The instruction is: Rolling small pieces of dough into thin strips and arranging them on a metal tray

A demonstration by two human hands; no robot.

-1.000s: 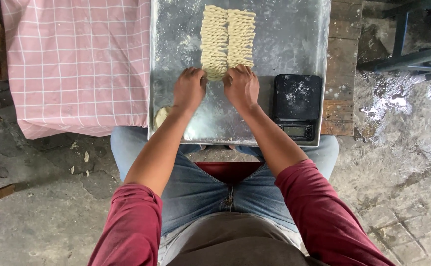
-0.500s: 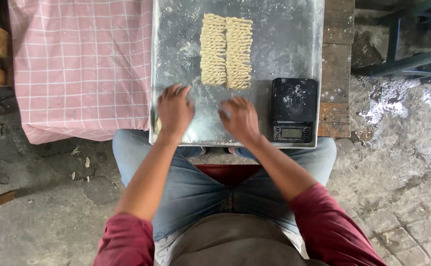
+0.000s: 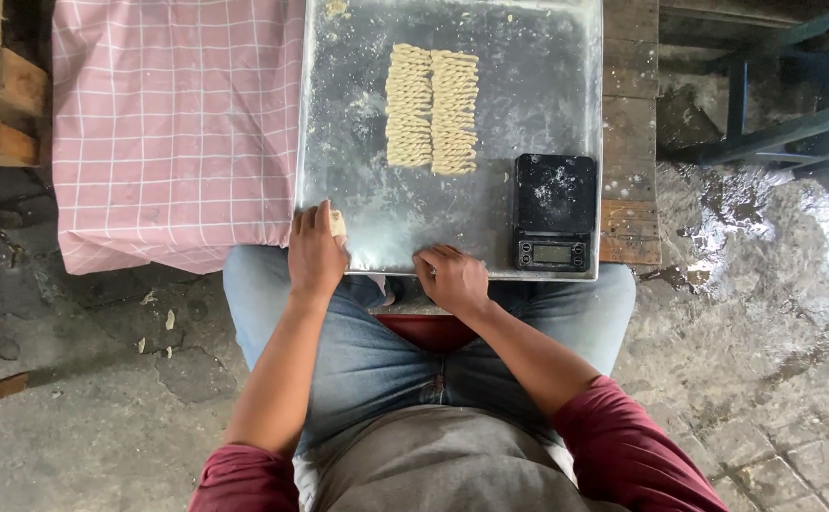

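Left hand [image 3: 317,254] resting at the near left corner of the metal tray [image 3: 547,104], fingers curved loosely over a small pale lump of dough [image 3: 339,225]; grip half closed, touching the lump from its left side, though cannot tell whether truly clasped or merely covered. Right hand [image 3: 452,278] lying at the tray's near edge, knuckles up, fingers curled under; grip mostly closed, nothing visible inside it, fingertips on the floured metal.

Beyond both grips, well apart and farther from the body: two rows of twisted dough strips [image 3: 432,110], side by side and touching, lying lengthwise on the tray, nearer the right grip's line than the left's. Just right of the right grip: a black digital scale [image 3: 554,213] dusted with flour, sitting on the tray's near right corner. Left of the left grip, just beside it: a pink checked cloth [image 3: 173,123] draped over the tabletop [image 3: 628,133]. Under both grips: blue jeans [image 3: 358,351] and a dark red sleeve [image 3: 623,446] on each arm.
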